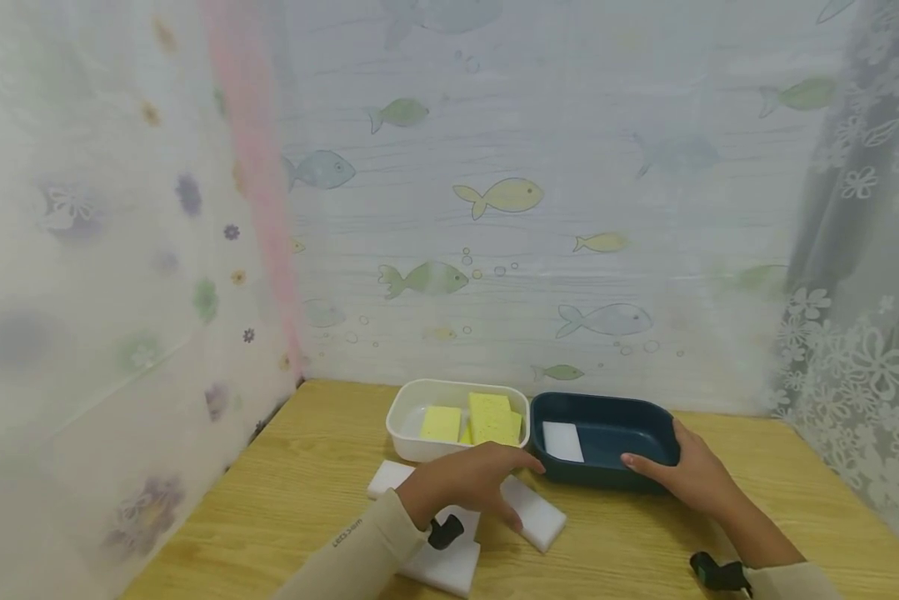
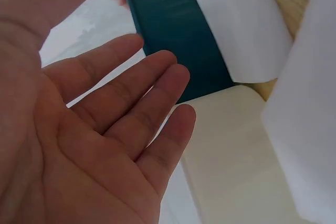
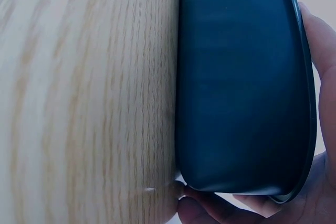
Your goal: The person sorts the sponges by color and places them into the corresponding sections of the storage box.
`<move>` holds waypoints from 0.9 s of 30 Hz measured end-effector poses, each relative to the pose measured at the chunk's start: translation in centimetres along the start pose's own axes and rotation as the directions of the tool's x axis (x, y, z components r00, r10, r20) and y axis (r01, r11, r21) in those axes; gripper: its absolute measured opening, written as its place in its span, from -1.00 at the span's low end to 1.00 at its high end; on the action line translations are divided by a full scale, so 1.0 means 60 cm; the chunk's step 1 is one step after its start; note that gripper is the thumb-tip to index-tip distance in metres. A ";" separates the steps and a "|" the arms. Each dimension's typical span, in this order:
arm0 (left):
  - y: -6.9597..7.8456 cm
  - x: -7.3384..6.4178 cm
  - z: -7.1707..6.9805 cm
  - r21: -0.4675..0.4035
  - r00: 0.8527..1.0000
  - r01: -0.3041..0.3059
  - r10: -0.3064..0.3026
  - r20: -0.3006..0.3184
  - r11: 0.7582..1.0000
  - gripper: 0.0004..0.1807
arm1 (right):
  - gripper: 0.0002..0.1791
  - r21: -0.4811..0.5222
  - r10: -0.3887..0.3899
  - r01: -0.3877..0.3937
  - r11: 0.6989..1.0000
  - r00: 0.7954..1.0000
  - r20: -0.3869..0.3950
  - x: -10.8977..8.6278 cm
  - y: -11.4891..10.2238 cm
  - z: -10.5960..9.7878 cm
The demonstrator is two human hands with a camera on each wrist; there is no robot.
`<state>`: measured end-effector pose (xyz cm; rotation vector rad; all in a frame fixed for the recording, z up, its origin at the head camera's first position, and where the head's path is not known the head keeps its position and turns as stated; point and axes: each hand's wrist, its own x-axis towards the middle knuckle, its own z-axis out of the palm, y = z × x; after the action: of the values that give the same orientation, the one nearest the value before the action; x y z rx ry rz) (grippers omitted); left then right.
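Observation:
My right hand (image 1: 696,475) grips the right end of a dark blue tray (image 1: 606,481), thumb over the front rim and fingers around the outer end. Inside that tray, at its left end, lies one white sponge block (image 1: 563,442). My left hand (image 1: 473,477) hovers with nothing in it; its fingers are extended in the left wrist view. Below it, a white sponge block (image 1: 545,522) lies slanted on the table, close to the thumb. More white blocks (image 1: 443,571) lie under and left of that hand, partly hidden by the forearm.
A white tray (image 1: 398,435) stands against the blue tray's left side, with several yellow sponges (image 1: 494,421) inside. Both rest near the back edge of the wooden table (image 1: 284,492). Behind hangs a fish-print curtain (image 1: 509,292); more curtains flank the sides.

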<state>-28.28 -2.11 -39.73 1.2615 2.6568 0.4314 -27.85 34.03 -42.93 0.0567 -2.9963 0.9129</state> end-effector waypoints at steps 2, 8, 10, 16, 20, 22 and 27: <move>-0.003 0.001 0.006 -0.004 1.000 0.002 -0.002 0.014 1.000 -0.13 | 0.42 -0.001 0.001 -0.001 1.000 1.000 0.000 0.001 0.001 0.001; -0.013 0.004 0.019 0.000 0.998 0.012 -0.012 0.057 1.000 -0.12 | 0.42 0.000 -0.002 0.002 1.000 1.000 -0.002 0.001 0.004 0.003; -0.014 0.005 0.021 0.006 0.998 0.006 -0.006 0.060 1.000 -0.12 | 0.41 0.001 -0.001 0.001 1.000 1.000 -0.002 0.001 0.004 0.002; -0.015 0.008 0.025 0.040 0.999 -0.015 0.013 0.052 0.999 -0.15 | 0.43 -0.003 0.002 -0.002 1.000 1.000 -0.009 0.002 0.002 0.001; -0.011 0.007 0.025 0.061 0.999 -0.015 0.012 0.049 0.998 -0.17 | 0.45 -0.008 0.012 -0.012 1.000 1.000 -0.013 0.002 0.001 0.001; -0.009 0.006 0.024 0.067 0.999 -0.013 0.010 0.049 0.998 -0.19 | 0.45 -0.011 0.015 -0.015 1.000 1.000 -0.012 0.003 0.001 0.001; -0.008 0.005 0.024 0.070 0.999 -0.019 0.016 0.046 0.997 -0.23 | 0.45 -0.014 0.018 -0.018 1.000 1.000 -0.005 0.005 0.004 0.001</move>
<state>-28.42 -1.86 -41.25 1.2997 2.6470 0.3101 -28.17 34.19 -43.08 0.0270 -3.0032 0.8922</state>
